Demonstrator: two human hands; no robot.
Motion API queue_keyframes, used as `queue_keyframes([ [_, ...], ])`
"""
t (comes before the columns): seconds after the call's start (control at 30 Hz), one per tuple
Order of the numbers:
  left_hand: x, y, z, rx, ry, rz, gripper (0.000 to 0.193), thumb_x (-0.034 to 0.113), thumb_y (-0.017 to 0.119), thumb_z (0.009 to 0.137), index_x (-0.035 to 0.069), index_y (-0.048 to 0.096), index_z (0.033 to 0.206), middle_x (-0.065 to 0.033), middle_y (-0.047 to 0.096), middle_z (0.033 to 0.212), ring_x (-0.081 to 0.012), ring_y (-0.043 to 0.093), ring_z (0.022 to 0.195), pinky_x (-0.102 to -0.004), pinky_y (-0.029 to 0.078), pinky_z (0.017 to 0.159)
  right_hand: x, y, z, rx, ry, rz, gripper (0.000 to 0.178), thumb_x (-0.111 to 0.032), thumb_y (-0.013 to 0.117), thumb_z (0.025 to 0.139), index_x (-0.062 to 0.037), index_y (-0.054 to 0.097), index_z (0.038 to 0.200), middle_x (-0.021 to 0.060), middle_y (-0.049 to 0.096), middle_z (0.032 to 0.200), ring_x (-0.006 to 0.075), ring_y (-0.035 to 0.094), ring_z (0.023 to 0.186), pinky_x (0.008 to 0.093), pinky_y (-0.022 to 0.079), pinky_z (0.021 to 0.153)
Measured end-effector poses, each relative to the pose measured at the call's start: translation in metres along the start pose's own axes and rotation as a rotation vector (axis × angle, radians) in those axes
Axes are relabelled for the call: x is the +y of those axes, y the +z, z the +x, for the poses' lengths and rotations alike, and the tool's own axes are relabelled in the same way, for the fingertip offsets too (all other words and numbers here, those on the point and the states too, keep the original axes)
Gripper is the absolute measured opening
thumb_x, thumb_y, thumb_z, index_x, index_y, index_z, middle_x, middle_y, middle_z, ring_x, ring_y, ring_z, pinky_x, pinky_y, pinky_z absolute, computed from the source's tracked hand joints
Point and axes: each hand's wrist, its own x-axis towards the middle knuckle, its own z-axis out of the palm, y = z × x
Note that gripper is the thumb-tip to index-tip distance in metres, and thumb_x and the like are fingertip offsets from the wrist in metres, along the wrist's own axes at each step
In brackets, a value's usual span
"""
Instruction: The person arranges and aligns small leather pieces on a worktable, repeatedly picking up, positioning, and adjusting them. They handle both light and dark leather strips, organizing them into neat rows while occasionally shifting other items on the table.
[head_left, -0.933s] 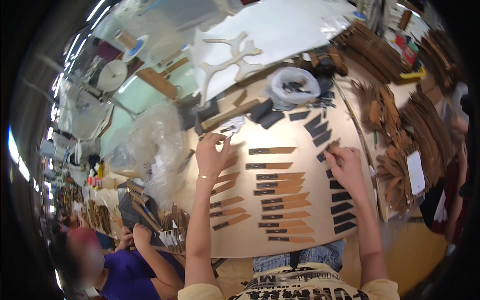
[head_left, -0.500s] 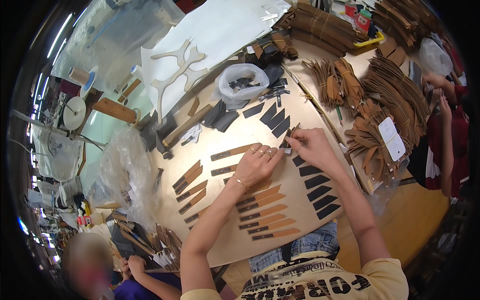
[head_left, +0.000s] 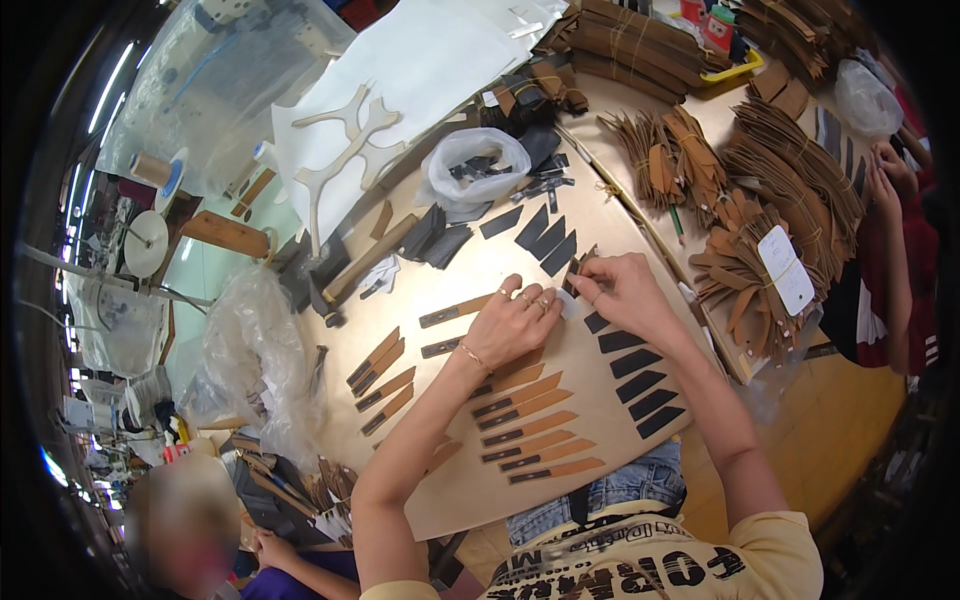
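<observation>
My right hand (head_left: pixel 622 290) pinches a small dark strip (head_left: pixel 572 276) between thumb and fingers over the middle of the table. Close beside it, my left hand (head_left: pixel 513 322) has its fingers drawn together at a thin white scrap (head_left: pixel 569 305), partly hidden and blurred. Under and in front of my left hand lie rows of brown leather strips (head_left: pixel 545 420) with dark pieces on their left ends. Slanted black pieces (head_left: pixel 636 386) form a column below my right hand, and more black pieces (head_left: pixel 547 241) lie just beyond it.
A plastic bag (head_left: pixel 475 165) with dark scraps stands at the back, near a hammer (head_left: pixel 365 262). Bundled brown leather strips (head_left: pixel 790 170) fill the right side beyond a wooden edge. Co-workers' hands show at the right (head_left: pixel 888 180) and lower left (head_left: pixel 275 550).
The white scrap between my hands has shifted slightly and shows larger and more blurred. Both hands keep nearly the same place; the whole view has tilted a little.
</observation>
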Motion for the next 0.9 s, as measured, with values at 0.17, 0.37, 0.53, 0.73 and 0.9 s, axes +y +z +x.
queue_keyframes([
  [0.17,0.014,-0.010,0.005,-0.181,-0.153,-0.027,0.022,0.013,0.059,0.083,0.007,0.069,0.101,-0.0050,0.066,0.110,-0.0187,0.059,0.104,-0.0410,0.041,0.095,-0.003,-0.003,-0.011,-0.034,-0.208,-0.313,0.018,-0.017,0.069,0.087,-0.0012,0.073,0.094,0.0117,0.069,0.079,0.0253,0.063,0.081,0.0397,0.043,0.089],
  [0.37,0.026,-0.016,0.006,-0.167,-0.456,-0.358,0.027,0.009,0.061,0.080,0.005,0.070,0.106,-0.0110,0.062,0.118,-0.0268,0.056,0.110,-0.0443,0.038,0.099,-0.003,0.007,-0.037,-0.130,-0.359,-0.648,0.033,-0.011,0.064,0.082,-0.0089,0.069,0.114,0.0049,0.063,0.118,0.0208,0.054,0.114,0.0457,0.032,0.107],
  [0.53,0.009,-0.023,-0.007,0.036,-0.737,-0.582,0.038,0.004,0.060,0.076,0.011,0.070,0.112,-0.0119,0.059,0.125,-0.0290,0.054,0.113,-0.0439,0.037,0.097,-0.005,0.030,-0.048,-0.001,-0.413,-0.909,0.033,-0.008,0.057,0.084,-0.0062,0.068,0.115,0.0032,0.060,0.115,0.0220,0.054,0.113,0.0472,0.032,0.108],
  [0.73,0.038,-0.014,0.003,-0.057,-0.439,-0.094,0.036,0.007,0.063,0.078,0.011,0.068,0.113,-0.0106,0.058,0.125,-0.0278,0.053,0.116,-0.0433,0.039,0.099,-0.003,0.014,-0.031,-0.123,-0.387,-0.770,0.031,-0.007,0.059,0.084,-0.0090,0.069,0.112,0.0059,0.063,0.113,0.0222,0.060,0.106,0.0450,0.041,0.102],
  [0.9,0.052,-0.008,0.014,-0.300,-0.354,0.174,0.032,0.009,0.059,0.082,0.005,0.065,0.113,-0.0127,0.053,0.131,-0.0270,0.048,0.123,-0.0437,0.039,0.101,0.026,-0.012,0.012,0.133,-0.028,-0.170,0.046,-0.016,0.070,0.083,-0.0079,0.060,0.127,0.0103,0.069,0.093,0.0235,0.067,0.083,0.0354,0.052,0.077],
])
